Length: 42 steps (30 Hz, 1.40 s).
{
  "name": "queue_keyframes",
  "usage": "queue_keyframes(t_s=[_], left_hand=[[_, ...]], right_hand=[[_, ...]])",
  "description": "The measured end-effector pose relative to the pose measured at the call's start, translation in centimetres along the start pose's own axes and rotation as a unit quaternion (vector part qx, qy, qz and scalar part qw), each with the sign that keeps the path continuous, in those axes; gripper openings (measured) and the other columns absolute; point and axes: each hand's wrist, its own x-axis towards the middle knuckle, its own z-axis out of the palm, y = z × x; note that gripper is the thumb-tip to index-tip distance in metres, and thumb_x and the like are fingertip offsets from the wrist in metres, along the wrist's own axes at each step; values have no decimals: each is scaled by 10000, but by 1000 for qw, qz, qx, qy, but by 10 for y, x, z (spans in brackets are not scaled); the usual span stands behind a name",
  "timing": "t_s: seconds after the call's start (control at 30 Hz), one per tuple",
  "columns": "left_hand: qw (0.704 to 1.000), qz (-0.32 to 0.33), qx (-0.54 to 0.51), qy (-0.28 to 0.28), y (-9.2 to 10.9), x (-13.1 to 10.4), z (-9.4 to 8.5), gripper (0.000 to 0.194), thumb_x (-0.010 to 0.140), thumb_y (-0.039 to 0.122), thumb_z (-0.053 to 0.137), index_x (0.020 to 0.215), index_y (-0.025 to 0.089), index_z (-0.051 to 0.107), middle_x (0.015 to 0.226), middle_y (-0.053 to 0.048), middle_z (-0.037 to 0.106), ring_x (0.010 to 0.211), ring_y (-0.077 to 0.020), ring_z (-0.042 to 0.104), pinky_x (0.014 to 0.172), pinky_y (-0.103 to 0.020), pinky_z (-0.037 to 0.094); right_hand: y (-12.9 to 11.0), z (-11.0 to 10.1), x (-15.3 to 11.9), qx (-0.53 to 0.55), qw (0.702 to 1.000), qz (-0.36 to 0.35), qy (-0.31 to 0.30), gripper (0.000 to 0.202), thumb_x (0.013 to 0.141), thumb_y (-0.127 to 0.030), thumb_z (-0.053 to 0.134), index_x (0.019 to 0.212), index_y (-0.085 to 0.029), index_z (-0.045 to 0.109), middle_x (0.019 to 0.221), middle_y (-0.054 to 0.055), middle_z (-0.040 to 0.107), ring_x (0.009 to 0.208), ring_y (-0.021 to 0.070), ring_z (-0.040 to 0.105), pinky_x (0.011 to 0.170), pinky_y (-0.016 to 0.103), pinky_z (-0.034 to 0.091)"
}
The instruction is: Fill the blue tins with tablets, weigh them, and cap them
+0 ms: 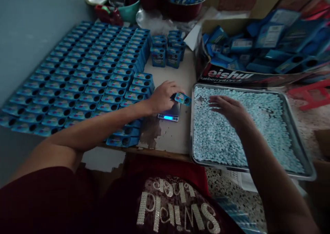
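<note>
My left hand point(165, 95) is closed around a small blue box point(182, 98) held above a digital pocket scale point(168, 117), whose display glows blue. I cannot tell whether the box touches the scale's plate. Over the left part of a metal tray point(193, 130) is my right hand point(228, 109), fingers stretched out and a little apart, with nothing visible in it. Small pale-blue candy-like pieces point(221, 141) fill the tray in a layer, thinner at the upper right.
Rows of upright blue boxes point(85, 79) cover the table's left side. A few more boxes point(165, 56) stand behind the scale. A carton point(227, 76) heaped with blue boxes sits behind the tray. At the back are a dark red bowl point(184, 12) and a teal bowl point(129, 12).
</note>
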Motion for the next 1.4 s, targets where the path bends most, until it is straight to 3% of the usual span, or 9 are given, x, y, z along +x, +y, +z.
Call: queue_keyframes(t_s=[0.13, 0.27, 0.43, 0.53, 0.7, 1.07, 1.17, 1.27, 1.4], left_hand=[[985, 130, 109, 2, 23, 17, 11, 524, 909, 90, 618, 1348, 330, 776, 1256, -100, 742, 1152, -336, 630, 1110, -572, 473], [979, 158, 130, 3, 20, 26, 30, 499, 933, 113, 613, 1361, 323, 761, 1223, -109, 743, 1110, -339, 611, 1068, -573, 485], [981, 138, 133, 26, 9, 24, 35, 487, 950, 149, 612, 1375, 328, 768, 1210, -122, 750, 1092, -346, 608, 957, -540, 492], [982, 136, 131, 25, 9, 22, 31, 483, 944, 167, 632, 1375, 334, 770, 1202, -119, 748, 1089, -348, 606, 933, -532, 490], [980, 148, 123, 48, 15, 19, 30, 472, 952, 152, 642, 1374, 318, 773, 1194, -117, 733, 1083, -334, 609, 958, -519, 492], [968, 173, 150, 107, 13, 15, 40, 487, 919, 82, 674, 1346, 296, 776, 1133, -83, 732, 1036, -299, 613, 870, -447, 496], [979, 134, 114, 101, 17, 18, 38, 449, 914, 108, 708, 1313, 302, 784, 1109, -70, 729, 1043, -296, 624, 919, -457, 518], [995, 45, 23, 88, 15, 26, 36, 373, 880, 137, 770, 1225, 279, 787, 1065, -51, 732, 1054, -282, 654, 950, -435, 551], [983, -86, -150, 67, -3, 32, 20, 384, 793, 191, 863, 1160, 242, 762, 1141, -43, 764, 1052, -254, 709, 907, -373, 595]], right_hand=[[20, 25, 2, 136, 987, 89, -14, 251, 1100, -444, 665, 956, -248, 728, 897, 75, 808, 868, 233, 814, 788, 374, 707], [31, 34, 2, 251, 960, 119, -33, 399, 1184, -429, 451, 980, -218, 722, 956, 124, 824, 957, 231, 835, 898, 349, 706], [37, 26, 7, 287, 949, 113, -67, 372, 1161, -463, 518, 1010, -205, 739, 1047, 160, 842, 1057, 252, 832, 990, 364, 698], [35, 27, 8, 283, 950, 115, -57, 370, 1167, -453, 488, 1001, -231, 733, 1010, 143, 845, 1062, 265, 827, 986, 410, 711], [26, 35, 2, 306, 944, 117, -33, 441, 1200, -381, 374, 1044, -203, 746, 969, 110, 842, 930, 227, 828, 913, 343, 713], [41, 36, 6, 342, 933, 114, 15, 278, 1138, -231, 508, 917, -220, 678, 810, 80, 781, 882, 224, 806, 927, 353, 714], [43, 32, 5, 332, 938, 103, 4, 194, 1109, -221, 568, 960, -222, 693, 864, 78, 790, 913, 223, 801, 1003, 387, 706], [42, 29, 2, 317, 942, 105, 8, 175, 1089, -215, 578, 979, -213, 714, 982, 115, 820, 1025, 238, 804, 1054, 391, 692], [45, 19, -2, 307, 945, 108, 33, 128, 994, -119, 639, 980, -191, 744, 1020, 113, 818, 1053, 220, 796, 1070, 344, 683]])
